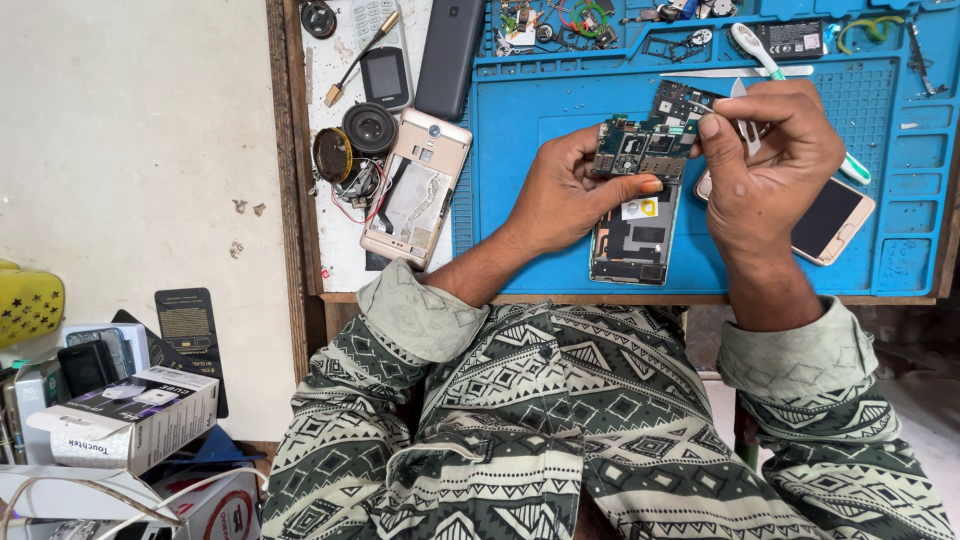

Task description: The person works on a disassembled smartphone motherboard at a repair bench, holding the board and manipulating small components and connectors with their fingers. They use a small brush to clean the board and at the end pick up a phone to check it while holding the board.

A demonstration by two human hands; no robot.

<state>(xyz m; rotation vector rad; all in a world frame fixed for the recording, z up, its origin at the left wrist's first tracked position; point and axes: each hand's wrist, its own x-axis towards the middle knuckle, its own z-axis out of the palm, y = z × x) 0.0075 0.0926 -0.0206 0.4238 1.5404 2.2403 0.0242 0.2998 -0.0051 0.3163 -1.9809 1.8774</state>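
Circuit board [640,150] | held above blue mat [520,130] on table | left hand [565,195] grip clamped on board | right hand [765,150] pinching tweezers [745,125] at board's corner | step: component work; next move needs steady, precise tip placement.

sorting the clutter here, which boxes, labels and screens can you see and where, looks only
White box: floor, lower left, oblong, dark picture panel on top.
Black card: behind that box, upright, flat.
Small phone screen: bench top left, grey, dark.
Gold phone screen: blue mat, under right hand, black, off.
Yellow-white label: on open phone by left hand.
Black battery label: mat's top tray, rectangular.
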